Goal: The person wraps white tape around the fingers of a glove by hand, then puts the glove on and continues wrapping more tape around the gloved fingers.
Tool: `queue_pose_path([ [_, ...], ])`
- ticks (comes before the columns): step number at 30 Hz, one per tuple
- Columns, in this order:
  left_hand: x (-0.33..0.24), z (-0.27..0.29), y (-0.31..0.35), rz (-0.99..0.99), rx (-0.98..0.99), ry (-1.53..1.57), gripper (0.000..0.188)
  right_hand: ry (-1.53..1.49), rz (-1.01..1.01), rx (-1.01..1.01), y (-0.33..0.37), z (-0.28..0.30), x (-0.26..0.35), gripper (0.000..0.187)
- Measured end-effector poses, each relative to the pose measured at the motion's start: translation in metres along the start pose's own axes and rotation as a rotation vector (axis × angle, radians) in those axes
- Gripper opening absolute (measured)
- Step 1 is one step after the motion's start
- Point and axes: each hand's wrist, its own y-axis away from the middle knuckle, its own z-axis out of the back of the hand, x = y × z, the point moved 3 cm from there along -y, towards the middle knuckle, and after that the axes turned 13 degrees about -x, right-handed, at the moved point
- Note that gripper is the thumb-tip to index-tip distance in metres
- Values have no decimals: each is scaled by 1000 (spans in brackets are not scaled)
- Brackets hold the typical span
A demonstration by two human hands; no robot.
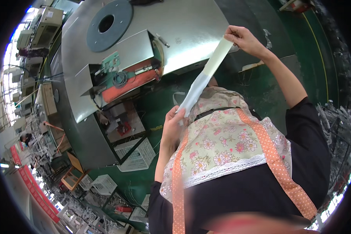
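Observation:
A long pale strip (206, 72) of thin cloth or tape is stretched taut between my two hands, in front of my flowered apron (222, 144) with orange dotted straps. My right hand (243, 39) is raised with the arm stretched out and pinches the strip's upper end. My left hand (173, 123) is close to my chest and grips the strip's lower end. The upper part of the strip looks yellowish and the lower part whiter.
A grey sheet-metal machine table (191, 27) carries a dark round disc with a hole (107, 24), an orange part with wires (132, 80) and a small green board. Below lie green floor (261, 82), a white basket (134, 154), white crates (105, 183) and a wooden box (72, 177).

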Motion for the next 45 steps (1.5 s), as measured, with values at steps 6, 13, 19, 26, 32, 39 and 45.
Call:
queue_pose_path([
  [6, 9, 62, -16, 44, -71, 190, 10, 753, 262, -436, -38, 167, -69, 21],
  [13, -10, 25, -27, -120, -308, 46, 10, 791, 12, -368, -51, 144, -145, 24],
  [19, -12, 6, -29, -210, -547, 127, 9, 573, -100, -347, -92, 63, -154, 27],
  [26, -5, 6, -18, -229, -628, 336, 27, 288, -226, -282, -116, 17, -145, 29],
  [32, 20, 34, -1, -286, -665, 602, 8, 522, -117, -404, -116, 3, -144, 34],
  [39, 45, 85, 8, -118, -627, 845, 9, 355, -343, -226, -108, 8, -121, 54],
  [45, 55, 166, 30, -22, -628, 692, 10, 333, 60, -617, -22, -32, -16, 34],
])
